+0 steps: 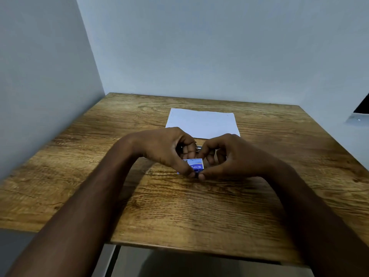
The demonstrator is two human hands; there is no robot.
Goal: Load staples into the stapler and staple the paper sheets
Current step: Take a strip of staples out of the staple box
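Head view. A wooden table [199, 212] stands in a corner of pale walls. Both hands meet over its middle. The left hand [165, 148] is curled, its fingers bent inward over a dark and metallic item that shows only as a glint between the two hands [197, 148] (probably the stapler, but too hidden to confirm). The right hand [229, 156] is likewise curled, thumb and fingers drawn toward the left hand.

A small blue staple box [194, 165] with white print sits low between the two hands, just above the tabletop. The thumb tips of both hands pinch together at its near edge, on a small dark piece there; what that piece is cannot be told. Whether the box rests on the table or is lifted clear cannot be told.

The white paper sheets [202, 122] lie flat on the table just beyond the hands, untouched, their near edge partly covered by the knuckles.
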